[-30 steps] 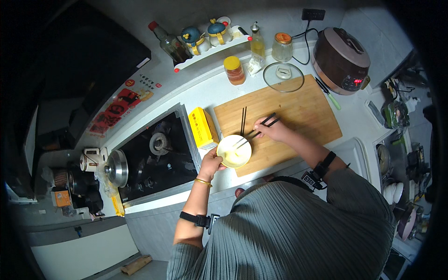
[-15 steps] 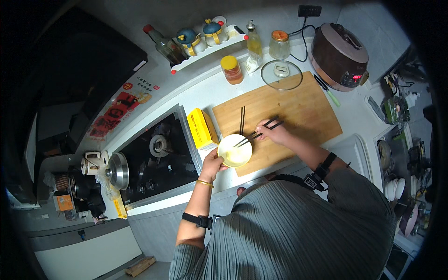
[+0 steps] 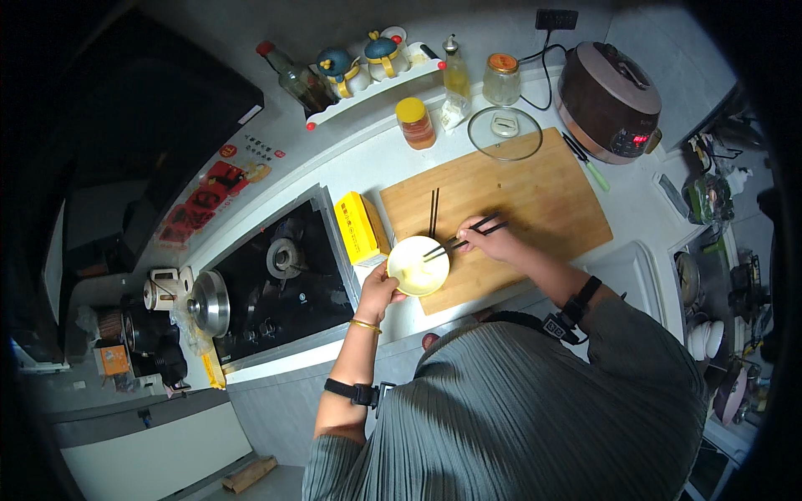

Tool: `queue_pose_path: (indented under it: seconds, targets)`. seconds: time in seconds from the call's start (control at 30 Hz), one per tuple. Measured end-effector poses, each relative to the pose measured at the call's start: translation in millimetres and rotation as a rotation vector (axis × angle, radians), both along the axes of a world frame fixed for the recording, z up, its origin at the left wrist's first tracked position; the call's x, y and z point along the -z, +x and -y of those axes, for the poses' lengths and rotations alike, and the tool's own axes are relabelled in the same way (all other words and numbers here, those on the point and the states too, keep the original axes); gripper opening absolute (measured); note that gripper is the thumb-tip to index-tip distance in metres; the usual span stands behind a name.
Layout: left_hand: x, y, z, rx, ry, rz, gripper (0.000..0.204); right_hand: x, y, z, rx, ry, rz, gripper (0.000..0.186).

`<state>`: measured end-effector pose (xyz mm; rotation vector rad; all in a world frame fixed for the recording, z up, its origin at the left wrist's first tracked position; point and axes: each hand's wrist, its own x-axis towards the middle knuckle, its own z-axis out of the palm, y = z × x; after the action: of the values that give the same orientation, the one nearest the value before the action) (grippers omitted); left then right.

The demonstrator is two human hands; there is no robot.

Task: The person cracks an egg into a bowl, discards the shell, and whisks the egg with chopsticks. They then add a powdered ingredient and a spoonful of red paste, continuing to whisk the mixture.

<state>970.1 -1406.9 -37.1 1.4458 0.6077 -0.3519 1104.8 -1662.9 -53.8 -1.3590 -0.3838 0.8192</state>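
Note:
My left hand (image 3: pixel 379 291) grips the rim of a pale yellow bowl (image 3: pixel 409 285) on its near left side. Inside the bowl is something pale yellow, too washed out by light to name. A pair of black chopsticks (image 3: pixel 456 245) is pinched in my right hand (image 3: pixel 489 240), with the tips over the bowl's inside. The bowl is at the left part of a wooden cutting board (image 3: pixel 543 192). Another pair of dark chopsticks (image 3: pixel 434 213) lies on the board just beyond the bowl. A yellow box (image 3: pixel 357 230) stands beside the bowl on its left.
Left of the board is a black gas hob (image 3: pixel 288 284) with a steel pot (image 3: pixel 209 304) at its far left. Behind the board are a glass lid (image 3: pixel 505 134), a yellow-capped jar (image 3: pixel 415 123) and an electric cooker (image 3: pixel 608 102). A green-handled knife (image 3: pixel 596 174) lies by the board's right edge.
The bowl and my left hand have shifted very slightly up and left. The chopsticks' tips have moved a little inside the bowl, while my right hand stays nearly in place.

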Motion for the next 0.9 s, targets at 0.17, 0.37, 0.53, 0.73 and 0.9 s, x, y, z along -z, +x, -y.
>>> queue_pose_path:
  seconds: [0.17,0.37,0.53,0.73,0.9]
  targets:
    - [-2,1,0,-0.011,0.031,-0.002,0.052,1,3,-1,-0.064,-0.023,0.054,0.013]
    - [-2,-1,1,-0.032,-0.019,0.003,0.052,-2,-1,-2,0.007,-0.025,0.098,0.013]
    - [-1,-3,0,-0.012,-0.015,-0.010,0.053,-1,-4,2,-0.110,-0.046,-0.002,0.014]
    - [-2,-3,0,-0.010,-0.003,0.003,0.054,0,-5,-2,0.033,-0.016,0.047,0.016]
    - [-4,-8,-1,-0.003,-0.004,-0.014,0.054,-8,-10,-2,-0.131,0.015,0.069,0.014]
